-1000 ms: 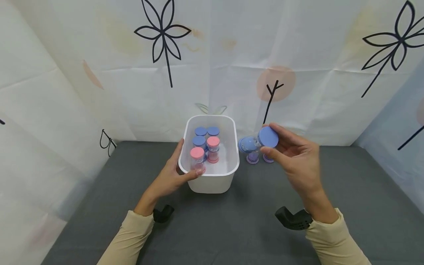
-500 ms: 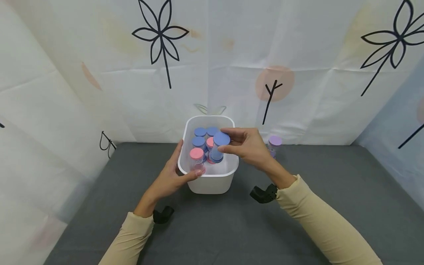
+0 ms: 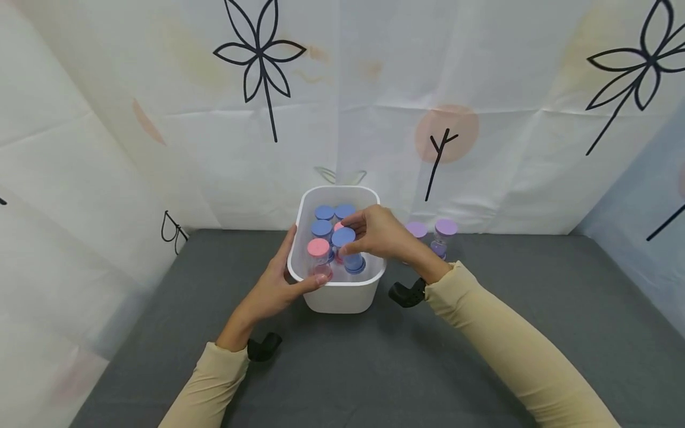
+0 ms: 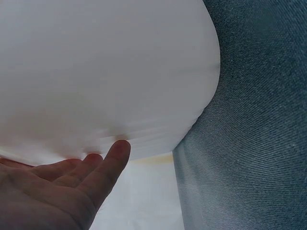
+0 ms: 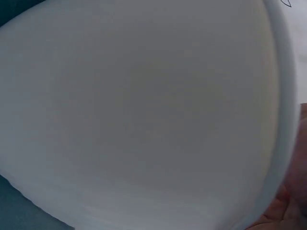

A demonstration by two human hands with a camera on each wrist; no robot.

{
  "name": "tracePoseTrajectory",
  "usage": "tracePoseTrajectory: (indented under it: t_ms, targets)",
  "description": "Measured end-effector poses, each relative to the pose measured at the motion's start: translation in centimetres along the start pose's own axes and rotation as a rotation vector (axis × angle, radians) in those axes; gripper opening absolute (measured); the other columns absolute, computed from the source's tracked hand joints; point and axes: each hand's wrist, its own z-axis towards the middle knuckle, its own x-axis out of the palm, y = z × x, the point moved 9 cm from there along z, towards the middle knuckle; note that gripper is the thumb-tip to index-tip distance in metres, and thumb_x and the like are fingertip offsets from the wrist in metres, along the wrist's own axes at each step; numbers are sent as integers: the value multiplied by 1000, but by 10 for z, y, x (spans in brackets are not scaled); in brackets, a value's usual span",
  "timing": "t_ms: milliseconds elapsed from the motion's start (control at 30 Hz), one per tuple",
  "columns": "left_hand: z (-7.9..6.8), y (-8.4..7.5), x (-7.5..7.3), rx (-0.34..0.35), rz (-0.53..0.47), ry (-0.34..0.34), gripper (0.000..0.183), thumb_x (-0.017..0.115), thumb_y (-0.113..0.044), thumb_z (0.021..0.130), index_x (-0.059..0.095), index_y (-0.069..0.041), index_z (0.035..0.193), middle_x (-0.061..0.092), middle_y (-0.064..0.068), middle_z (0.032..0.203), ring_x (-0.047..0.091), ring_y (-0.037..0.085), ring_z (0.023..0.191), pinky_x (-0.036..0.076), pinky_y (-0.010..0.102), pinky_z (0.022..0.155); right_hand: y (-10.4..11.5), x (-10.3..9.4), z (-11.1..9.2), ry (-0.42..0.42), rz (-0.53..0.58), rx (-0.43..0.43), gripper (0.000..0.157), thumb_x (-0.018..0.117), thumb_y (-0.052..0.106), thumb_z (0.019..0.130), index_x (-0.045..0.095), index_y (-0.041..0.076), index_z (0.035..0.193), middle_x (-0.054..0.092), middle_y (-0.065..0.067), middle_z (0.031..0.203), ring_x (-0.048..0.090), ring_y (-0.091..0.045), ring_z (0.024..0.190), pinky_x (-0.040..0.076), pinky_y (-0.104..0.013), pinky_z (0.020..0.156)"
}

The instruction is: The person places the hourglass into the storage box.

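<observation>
A white plastic bin (image 3: 342, 297) holds several small clear jars with blue or pink lids. My left hand (image 3: 275, 279) grips the bin's left side, thumb over the front rim; in the left wrist view its fingers (image 4: 108, 167) touch the outer wall. Inside the bin, my right hand (image 3: 382, 235) pinches a blue-lidded jar (image 3: 343, 237) by its lid, slightly tilted. A pink-lidded jar (image 3: 319, 248) stands left of it, and another pink one is mostly hidden behind. The right wrist view is filled by the bin's wall (image 5: 144, 120), with part of my right hand (image 5: 292, 191) at the edge.
Two purple-lidded jars, one (image 3: 445, 227) farther right and one (image 3: 416, 230) partly behind my right forearm, stand on the dark grey tabletop (image 3: 342, 368). A patterned white cloth (image 3: 374, 148) hangs behind the table.
My right hand has carried the blue-lidded jar from the bin's right side leftward and down into the bin. My left hand has stayed on the bin.
</observation>
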Motion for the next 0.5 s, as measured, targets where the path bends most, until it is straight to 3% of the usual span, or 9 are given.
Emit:
tracePoseTrajectory:
  t_ms: [500]
  targets:
    - [-1,1,-1,1,24,-2,109,80,-27,90,1,-24,164,32,12,158,51,49,127,53,42,95,4,15,12,26,-150,-16,58,91,4,73,68,-7,125,71,-16,118,71,-24,105,55,-33,91]
